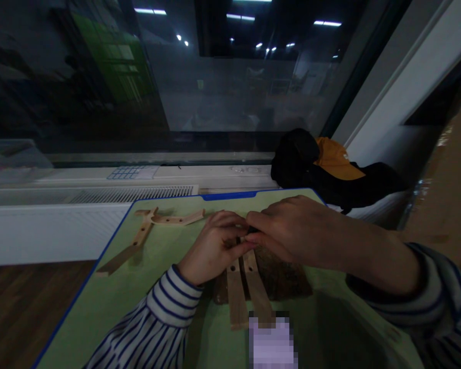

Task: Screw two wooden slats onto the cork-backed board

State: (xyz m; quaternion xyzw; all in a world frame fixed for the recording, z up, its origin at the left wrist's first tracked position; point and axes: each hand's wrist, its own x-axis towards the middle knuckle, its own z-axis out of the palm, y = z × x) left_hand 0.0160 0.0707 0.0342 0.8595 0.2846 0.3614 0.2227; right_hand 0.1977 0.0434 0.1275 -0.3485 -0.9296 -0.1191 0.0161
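Note:
Two flat wooden pieces (237, 302) with drilled holes lie side by side, their far ends hidden under my hands. My left hand (211, 248) is closed over those far ends, with its thumb along the wood. Just to the right, my right hand (305, 230) pinches a small dark thing (251, 231) between thumb and fingers, right above the wood; its kind cannot be made out. Beneath the pieces is a brown, shiny, flat item (292, 283), perhaps a wrapped packet.
More joined wooden pieces with holes (141, 233) lie at the table's left. The green table (100, 312) has a blue edge. Beyond it are a radiator (61, 230), a windowsill and a window. An orange cap (338, 159) rests on black cloth at the back right, near a cardboard box (441, 179).

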